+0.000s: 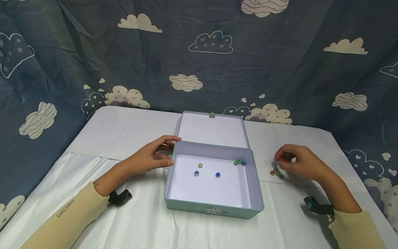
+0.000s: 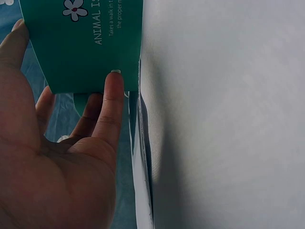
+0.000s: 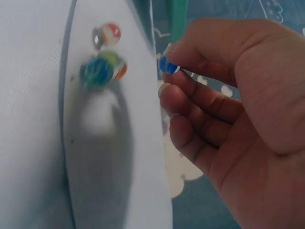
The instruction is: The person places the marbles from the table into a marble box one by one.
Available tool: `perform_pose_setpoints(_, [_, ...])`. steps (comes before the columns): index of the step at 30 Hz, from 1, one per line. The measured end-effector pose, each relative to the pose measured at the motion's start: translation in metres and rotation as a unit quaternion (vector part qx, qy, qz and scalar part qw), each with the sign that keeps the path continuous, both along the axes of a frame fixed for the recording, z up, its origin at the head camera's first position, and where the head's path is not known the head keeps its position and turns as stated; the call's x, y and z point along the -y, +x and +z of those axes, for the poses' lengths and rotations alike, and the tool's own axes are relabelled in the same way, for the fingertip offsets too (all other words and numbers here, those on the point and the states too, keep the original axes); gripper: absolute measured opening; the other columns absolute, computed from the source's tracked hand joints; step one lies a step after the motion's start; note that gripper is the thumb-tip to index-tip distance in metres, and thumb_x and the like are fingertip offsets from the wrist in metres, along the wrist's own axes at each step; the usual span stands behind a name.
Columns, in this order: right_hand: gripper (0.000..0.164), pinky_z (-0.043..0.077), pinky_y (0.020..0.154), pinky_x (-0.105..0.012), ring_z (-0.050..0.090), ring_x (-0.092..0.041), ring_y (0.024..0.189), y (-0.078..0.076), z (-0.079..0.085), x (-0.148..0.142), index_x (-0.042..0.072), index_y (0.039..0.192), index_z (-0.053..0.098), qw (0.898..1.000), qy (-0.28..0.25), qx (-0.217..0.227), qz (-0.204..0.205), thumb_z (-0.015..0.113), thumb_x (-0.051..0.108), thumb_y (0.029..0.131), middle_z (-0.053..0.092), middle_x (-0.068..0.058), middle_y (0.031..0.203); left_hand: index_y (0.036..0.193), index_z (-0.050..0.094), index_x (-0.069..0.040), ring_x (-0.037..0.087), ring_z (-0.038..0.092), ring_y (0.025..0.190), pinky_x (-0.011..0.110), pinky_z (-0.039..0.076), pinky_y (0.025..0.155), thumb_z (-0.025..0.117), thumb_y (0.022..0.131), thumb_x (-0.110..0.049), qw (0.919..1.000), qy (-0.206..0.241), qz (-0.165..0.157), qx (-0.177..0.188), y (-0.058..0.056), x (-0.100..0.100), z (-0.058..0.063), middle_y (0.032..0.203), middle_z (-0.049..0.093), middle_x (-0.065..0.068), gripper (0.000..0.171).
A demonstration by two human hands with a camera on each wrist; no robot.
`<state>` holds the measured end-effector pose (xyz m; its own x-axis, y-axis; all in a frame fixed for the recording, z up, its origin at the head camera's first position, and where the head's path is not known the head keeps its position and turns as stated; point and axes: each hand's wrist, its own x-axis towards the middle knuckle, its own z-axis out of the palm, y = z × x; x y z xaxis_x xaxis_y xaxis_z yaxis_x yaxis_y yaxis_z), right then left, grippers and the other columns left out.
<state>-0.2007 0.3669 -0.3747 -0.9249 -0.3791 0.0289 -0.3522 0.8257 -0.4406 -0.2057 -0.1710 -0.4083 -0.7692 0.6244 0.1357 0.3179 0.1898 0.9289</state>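
Note:
A green metal box [image 1: 214,213] stands with its lid [image 1: 214,129] laid back behind it. Inside are several glass marbles: a yellow-green marble [image 1: 200,165], a light blue marble [image 1: 196,173], a dark blue marble [image 1: 218,175], and a small cluster by the right wall. My left hand [image 1: 152,155] touches the box's left side with fingers spread; in the left wrist view its fingertips rest against the printed green wall [image 2: 86,52]. To the right of the box, my right hand [image 1: 300,162] pinches a blue marble [image 3: 168,65] between thumb and finger, above a few loose marbles [image 1: 276,172].
White cloth [image 1: 136,221] covers the table under the box. A dark curtain with cloud prints [image 1: 211,69] hangs behind it. A black wrist device [image 1: 119,197] sits on the left wrist, another [image 1: 318,206] on the right. Creases run across the cloth.

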Motion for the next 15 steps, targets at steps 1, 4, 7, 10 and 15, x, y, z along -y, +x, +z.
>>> perform_pose_setpoints(1, [0.018, 0.054, 0.072, -0.027, 0.058, -0.016, 0.082, 0.001, 0.002, 0.002, 0.013, 0.101, 0.077, 1.000, -0.002, -0.005, 0.001, 0.080, 0.001, 0.089, 0.067, 0.004, 0.091, 0.159, 0.045, -0.029, 0.030, 0.058, 0.134, 0.037, 0.058, 0.102, 0.078, 0.099, -0.016, 1.0000, 0.000, 0.000, -0.001, 0.000, 0.000, 0.000, 0.147, 0.054, 0.011, 0.070])
perform_pose_setpoints(4, [0.018, 0.055, 0.074, -0.029, 0.059, -0.016, 0.083, 0.005, 0.008, 0.009, 0.014, 0.102, 0.078, 1.000, -0.003, -0.019, 0.000, 0.081, 0.001, 0.089, 0.069, 0.005, 0.093, 0.159, 0.045, -0.030, 0.030, 0.058, 0.133, 0.037, 0.058, 0.101, 0.078, 0.099, -0.016, 1.0000, -0.001, 0.000, -0.002, 0.000, 0.000, 0.000, 0.147, 0.055, 0.011, 0.070])
perform_pose_setpoints(7, [0.020, 0.056, 0.073, -0.030, 0.059, -0.016, 0.084, 0.009, 0.013, 0.017, 0.015, 0.102, 0.078, 0.999, -0.008, -0.040, 0.000, 0.082, 0.001, 0.088, 0.070, 0.006, 0.094, 0.158, 0.044, -0.030, 0.030, 0.058, 0.133, 0.037, 0.058, 0.101, 0.078, 0.099, -0.016, 1.0000, 0.000, 0.000, -0.001, 0.000, 0.000, 0.000, 0.146, 0.055, 0.012, 0.070])
perform_pose_setpoints(10, [0.022, 0.056, 0.073, -0.025, 0.060, -0.014, 0.084, 0.012, 0.017, 0.025, 0.017, 0.102, 0.078, 0.998, -0.017, -0.066, 0.007, 0.083, 0.001, 0.088, 0.072, 0.008, 0.096, 0.159, 0.045, -0.029, 0.031, 0.058, 0.133, 0.037, 0.058, 0.101, 0.078, 0.099, -0.015, 1.0000, 0.001, -0.001, -0.001, 0.000, 0.000, 0.000, 0.147, 0.055, 0.012, 0.070])
perform_pose_setpoints(15, [0.027, 0.053, 0.074, -0.017, 0.061, -0.011, 0.085, 0.016, 0.020, 0.035, 0.022, 0.103, 0.076, 0.993, -0.034, -0.112, 0.026, 0.085, 0.002, 0.087, 0.073, 0.011, 0.100, 0.159, 0.045, -0.028, 0.031, 0.058, 0.134, 0.038, 0.058, 0.102, 0.078, 0.099, -0.016, 1.0000, 0.003, -0.003, -0.003, 0.000, 0.000, 0.000, 0.147, 0.055, 0.012, 0.070])
